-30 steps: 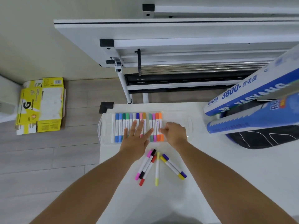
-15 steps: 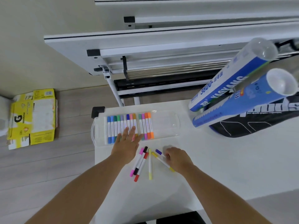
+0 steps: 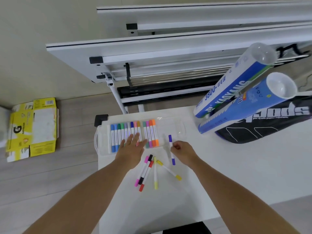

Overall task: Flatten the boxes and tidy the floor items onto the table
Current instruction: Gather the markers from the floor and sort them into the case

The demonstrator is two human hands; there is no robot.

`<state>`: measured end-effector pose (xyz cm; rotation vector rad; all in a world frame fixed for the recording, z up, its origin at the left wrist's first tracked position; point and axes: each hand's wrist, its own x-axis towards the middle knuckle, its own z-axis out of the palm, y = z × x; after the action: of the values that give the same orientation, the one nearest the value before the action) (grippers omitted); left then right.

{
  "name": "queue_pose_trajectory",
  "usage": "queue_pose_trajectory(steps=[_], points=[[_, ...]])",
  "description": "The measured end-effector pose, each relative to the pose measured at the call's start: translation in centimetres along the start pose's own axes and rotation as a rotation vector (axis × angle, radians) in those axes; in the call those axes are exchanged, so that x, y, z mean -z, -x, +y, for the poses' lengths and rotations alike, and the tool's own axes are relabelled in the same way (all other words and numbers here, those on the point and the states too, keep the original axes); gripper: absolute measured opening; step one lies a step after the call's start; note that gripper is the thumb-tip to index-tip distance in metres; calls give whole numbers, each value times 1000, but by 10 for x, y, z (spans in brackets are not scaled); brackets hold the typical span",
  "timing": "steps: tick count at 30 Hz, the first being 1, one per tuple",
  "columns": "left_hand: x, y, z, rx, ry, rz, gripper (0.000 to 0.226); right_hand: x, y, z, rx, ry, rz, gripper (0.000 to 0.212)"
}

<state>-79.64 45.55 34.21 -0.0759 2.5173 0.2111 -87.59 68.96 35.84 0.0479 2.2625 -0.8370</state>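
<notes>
The white table (image 3: 219, 174) is seen across the centre and lower right. A flattened yellow Gatorade box (image 3: 33, 129) is laid on the floor at left. A clear marker case (image 3: 172, 130) is pressed by the left hand (image 3: 130, 149), fingers straight and spread. A purple marker (image 3: 170, 139) is pinched by the right hand (image 3: 183, 152) beside it. Loose markers (image 3: 155, 173) are scattered on the table below.

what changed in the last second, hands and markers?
The right hand left the marker case, dropped to the loose markers and picked up the purple marker, which it now pinches beside the case. The left hand stays flat on the cased markers; five loose markers lie as before.
</notes>
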Motion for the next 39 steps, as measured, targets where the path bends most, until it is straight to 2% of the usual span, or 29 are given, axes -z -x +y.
queue_pose_trajectory(steps=[3, 8, 17, 26, 35, 39], points=[[3, -2, 1, 13, 19, -3, 52, 6, -10, -9, -16, -107, -9, 16], [2, -7, 4, 13, 23, 13, 53, 8, -25, -17, -2, -111, -38, 6], [-15, -25, 18, -20, 42, 94, 56, -1, -59, -35, 38, -46, 20, 19], [-27, -28, 21, -22, -1, 107, 57, -16, -88, -48, 70, 96, 31, 24], [-33, -29, 18, -37, -6, 143, 59, -26, -100, -51, 85, 200, 74, 16], [-31, -29, 19, -33, -1, 125, 58, -28, -100, -52, 76, 329, 110, 25]])
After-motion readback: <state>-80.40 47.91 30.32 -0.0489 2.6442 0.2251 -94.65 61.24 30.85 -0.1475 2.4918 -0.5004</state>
